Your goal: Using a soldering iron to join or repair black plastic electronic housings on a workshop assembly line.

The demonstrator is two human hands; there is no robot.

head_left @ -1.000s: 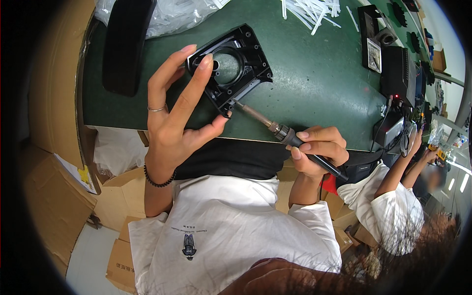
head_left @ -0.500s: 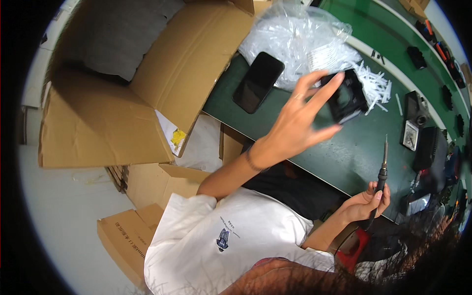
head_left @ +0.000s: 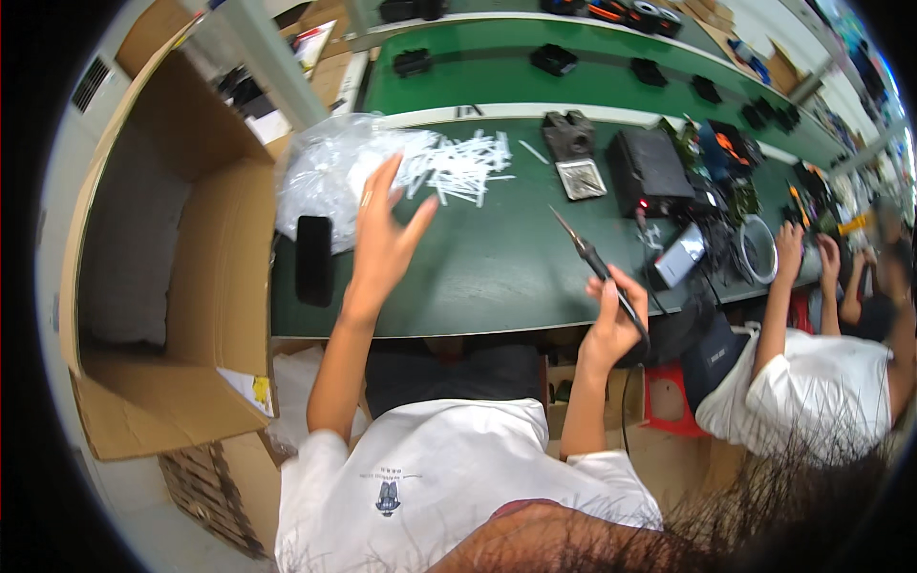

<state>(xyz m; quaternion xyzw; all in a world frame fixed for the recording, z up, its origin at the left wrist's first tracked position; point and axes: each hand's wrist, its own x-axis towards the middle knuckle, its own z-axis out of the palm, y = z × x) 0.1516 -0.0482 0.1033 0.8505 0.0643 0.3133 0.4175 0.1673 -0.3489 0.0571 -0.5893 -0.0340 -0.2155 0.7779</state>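
My left hand (head_left: 384,246) hovers over the green worktop (head_left: 478,277) with fingers spread and nothing in them. Close to its fingertips lies a loose pile of thin white strips (head_left: 463,170), next to a clear plastic bag (head_left: 330,162) with more white pieces in it. My right hand (head_left: 616,320) is closed round the dark handle of a soldering iron (head_left: 594,258), its metal tip pointing up and to the left. Beyond that tip sit a grey soldering iron stand (head_left: 569,136) and a small square tray (head_left: 581,179).
A black phone (head_left: 313,260) lies beside a large open cardboard box (head_left: 220,258) at left. Black housings (head_left: 554,59) sit along the green belt (head_left: 487,72) at the back. A black station box (head_left: 651,170) stands at right, and beyond it a co-worker's hands (head_left: 789,250).
My view has swung round and levelled. The black housing at my left hand is gone from there; I cannot tell where it went. My right hand still grips the soldering iron.
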